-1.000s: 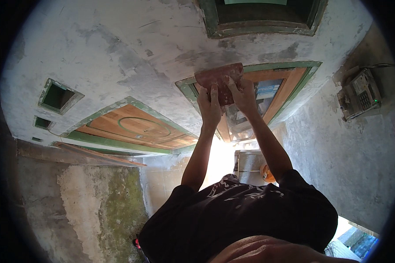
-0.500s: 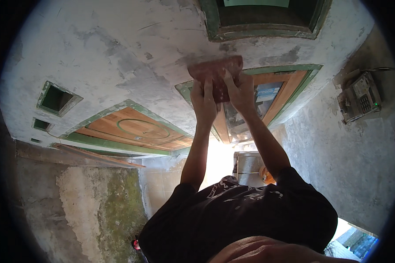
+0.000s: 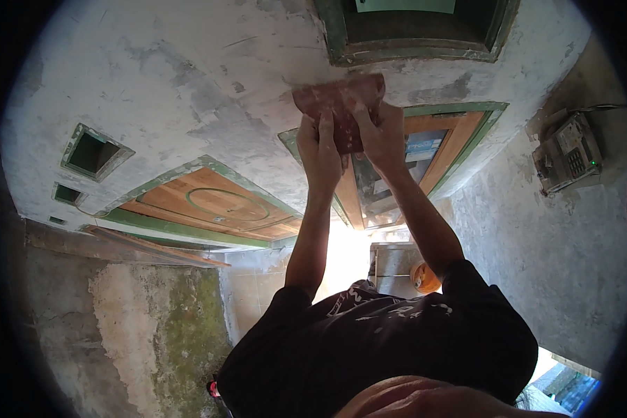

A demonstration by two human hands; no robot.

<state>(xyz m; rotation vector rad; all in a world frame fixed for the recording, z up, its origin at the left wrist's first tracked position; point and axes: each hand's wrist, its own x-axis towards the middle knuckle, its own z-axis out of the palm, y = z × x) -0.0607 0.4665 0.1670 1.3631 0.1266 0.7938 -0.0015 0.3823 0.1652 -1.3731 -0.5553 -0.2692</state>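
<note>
Three recessed openings (image 3: pixel 97 152), rectangular and graded from large to slot-like, sit at the far left of a white plaster wall (image 3: pixel 139 90) mottled with grey patches and thin scratches. Below them runs a long, thin wooden strip (image 3: pixel 161 251), above a rough surface (image 3: pixel 188 313) stained beige and moss green. Next comes an orange-brown wooden panel (image 3: pixel 219 198), its grain plain to see, with a green oval outline and a chipped green border.

At the centre, the left hand (image 3: pixel 318 153) is closed on the left part of a reddish-brown sheet (image 3: pixel 320 94), thumb on its near face. The sheet, matt, pale-flecked and curled along its broad upper end, is up against the plaster below a dark green window frame (image 3: pixel 418 54). The right hand (image 3: pixel 384 139) grips its right side in the same way.

Pale printing crosses the black shirt (image 3: pixel 397 341), broken by folds. Right of the hands, a glazed wooden panel (image 3: pixel 460 146) shows a blue-and-white label (image 3: pixel 423 148), its print too small to read. An orange rounded container (image 3: pixel 425 277) stands lower. Farthest right, a worn boxy device (image 3: pixel 571 153) has a keypad and green light.
</note>
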